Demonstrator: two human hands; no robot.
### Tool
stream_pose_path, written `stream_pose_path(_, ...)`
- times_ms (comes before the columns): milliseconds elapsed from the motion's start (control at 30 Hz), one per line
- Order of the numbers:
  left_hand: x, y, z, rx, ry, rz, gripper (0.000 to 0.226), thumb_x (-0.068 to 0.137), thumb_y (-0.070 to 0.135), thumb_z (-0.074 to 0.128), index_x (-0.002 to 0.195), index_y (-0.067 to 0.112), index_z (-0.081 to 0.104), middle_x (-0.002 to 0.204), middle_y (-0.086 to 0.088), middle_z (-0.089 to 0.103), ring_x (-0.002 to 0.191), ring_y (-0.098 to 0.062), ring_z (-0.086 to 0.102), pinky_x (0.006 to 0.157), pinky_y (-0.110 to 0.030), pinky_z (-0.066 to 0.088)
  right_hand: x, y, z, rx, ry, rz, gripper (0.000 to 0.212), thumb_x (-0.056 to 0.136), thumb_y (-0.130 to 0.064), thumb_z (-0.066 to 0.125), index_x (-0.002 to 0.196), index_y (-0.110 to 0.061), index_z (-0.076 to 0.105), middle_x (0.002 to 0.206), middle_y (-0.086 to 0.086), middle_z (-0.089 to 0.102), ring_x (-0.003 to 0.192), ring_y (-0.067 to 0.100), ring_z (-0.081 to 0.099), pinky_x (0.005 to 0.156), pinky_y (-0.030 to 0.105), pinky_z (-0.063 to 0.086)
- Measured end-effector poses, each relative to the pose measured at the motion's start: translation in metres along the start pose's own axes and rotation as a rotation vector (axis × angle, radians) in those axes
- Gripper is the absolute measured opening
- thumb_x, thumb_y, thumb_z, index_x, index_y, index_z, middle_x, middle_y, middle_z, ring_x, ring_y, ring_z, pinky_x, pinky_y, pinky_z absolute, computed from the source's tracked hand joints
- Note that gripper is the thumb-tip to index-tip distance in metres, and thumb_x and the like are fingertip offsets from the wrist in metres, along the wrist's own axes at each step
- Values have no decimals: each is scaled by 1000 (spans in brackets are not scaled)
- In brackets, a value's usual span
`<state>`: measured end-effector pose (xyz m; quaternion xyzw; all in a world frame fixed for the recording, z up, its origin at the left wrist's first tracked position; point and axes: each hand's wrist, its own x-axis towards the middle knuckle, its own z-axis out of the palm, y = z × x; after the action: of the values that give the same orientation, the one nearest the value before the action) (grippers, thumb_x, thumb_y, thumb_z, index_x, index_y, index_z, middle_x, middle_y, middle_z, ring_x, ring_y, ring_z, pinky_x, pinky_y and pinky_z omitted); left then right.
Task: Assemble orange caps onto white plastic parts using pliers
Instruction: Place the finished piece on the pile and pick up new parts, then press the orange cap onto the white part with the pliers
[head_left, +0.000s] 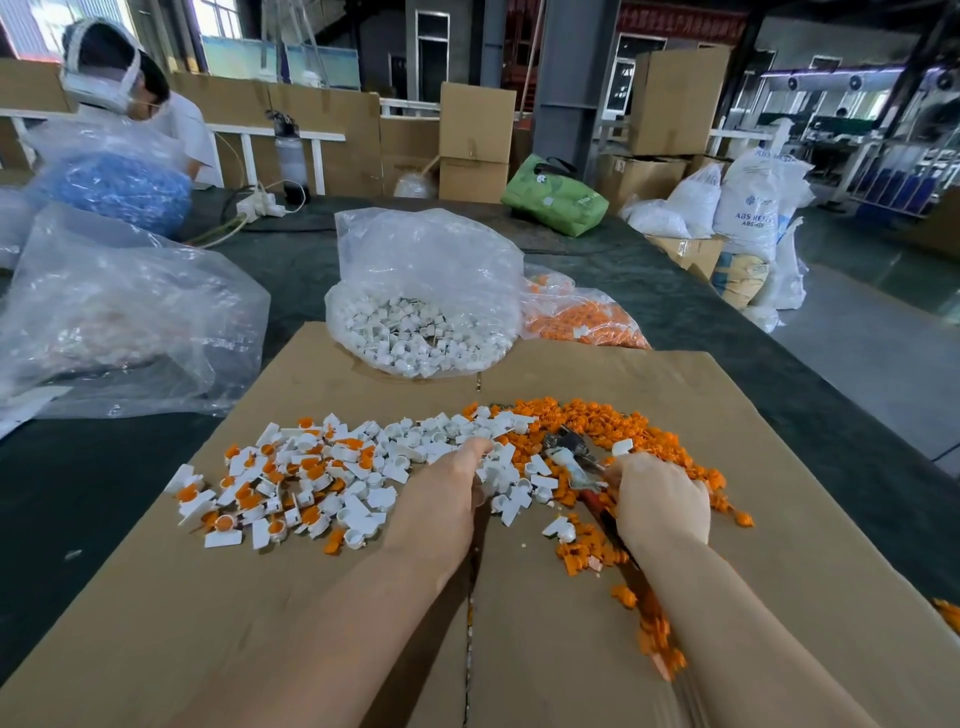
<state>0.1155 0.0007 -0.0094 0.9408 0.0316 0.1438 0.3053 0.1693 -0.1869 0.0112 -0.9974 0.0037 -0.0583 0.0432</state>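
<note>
Left hand (441, 491): fingers curled into loose white plastic parts (395, 457)
Right hand (660, 499): grips red-handled metal pliers (574, 457)
Small orange plastic caps (639, 431): heaped on flat brown cardboard sheet (779, 519), right of white parts

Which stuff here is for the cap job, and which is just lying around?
For the job: pliers, orange caps, white parts, bag of white parts.
Just lying around: green bag, water bottle, power strip.
</note>
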Motion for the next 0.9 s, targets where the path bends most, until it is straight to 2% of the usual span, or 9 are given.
stream_pose_path(167,1,-1,-1,32,50,-9,41,94,9,52,130,28,51,106,1,62,96,-15,58,85,-33,50,0,3,-3,39,-40,-26,34,86,1,57,115,-16,57,112,3,61,111,21,52,97,36,43)
stream_pose_path(300,-3,4,0,-56,66,53,27,95,13,53,119,19,64,95,11,53,95,-9,53,80,-16,41,-1,0,-6,81,66,-70,20,94,-17,53,114,-13,54,111,3,59,107,21,51,87,30,45)
stream_pose_path(367,-7,8,2,-93,61,72,20,94,15,56,109,20,68,91,13,47,94,-7,51,73,-7,35,-6,-8,-9,177,159,-109,15,96,-22,49,108,-14,53,97,2,60,94,19,53,75,29,46)
stream_pose_path(433,-11,10,6,-107,48,88,15,94,18,55,103,20,68,92,9,46,91,-8,49,70,-7,36,-13,-20,-9,310,254,-183,11,96,-21,49,101,-13,53,82,0,57,77,17,52,61,28,42)
stream_pose_path(467,-13,10,9,-107,40,92,14,95,18,54,102,19,67,92,7,47,89,-9,50,69,-11,37,-18,-27,-7,369,277,-223,9,95,-20,51,98,-12,55,80,-1,57,74,17,52,60,28,41)
stream_pose_path(567,-18,9,14,-135,35,35,15,95,20,52,100,21,66,93,8,49,85,-8,49,66,-16,33,-33,-43,5,504,276,-289,7,91,-15,59,94,-9,61,85,3,62,80,22,55,66,32,44)
stream_pose_path(733,-19,7,15,-240,78,-16,11,90,28,60,92,21,69,84,17,54,78,1,48,69,0,32,-47,-52,27,586,274,-339,13,88,-3,60,98,-7,68,93,5,65,90,23,59,76,31,47)
stream_pose_path(833,-19,3,13,-328,96,-107,5,87,20,65,89,23,69,87,14,62,79,5,53,70,0,34,-51,-53,30,585,340,-369,22,80,6,68,100,-3,71,91,9,69,88,27,65,77,35,53)
stream_pose_path(900,-19,0,13,-387,120,-166,12,86,13,65,86,25,63,83,11,63,78,4,55,68,-2,37,-52,-53,31,593,392,-355,23,75,6,73,97,-1,71,87,9,71,83,28,67,74,34,52)
